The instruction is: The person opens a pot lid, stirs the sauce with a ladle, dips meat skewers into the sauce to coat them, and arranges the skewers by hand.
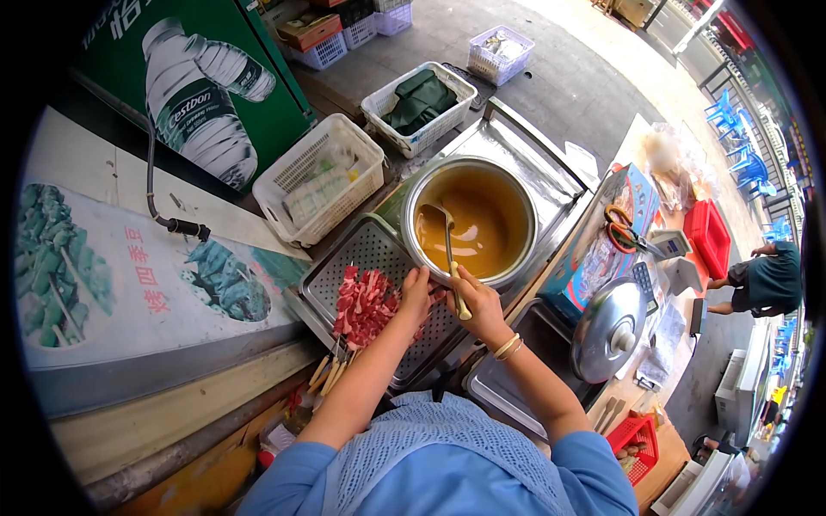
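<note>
At the near rim of the metal pot (534,225): both hands, one ladle (449,244).
Right hand (482,305) has its fingers curled closed around the handle, presumably to control the scoop in the brown liquid (495,225); the handle's pale end projects past them, towards the body. Left hand (416,295), fingers bunched beside the rim, perhaps steadying it; grip cannot be told. Meat skewers (368,303) lie just beyond its outer side.

From my head view, a green fridge (202,95) stands upper left; blue chairs (748,155) and a person (770,279) appear far right.
</note>
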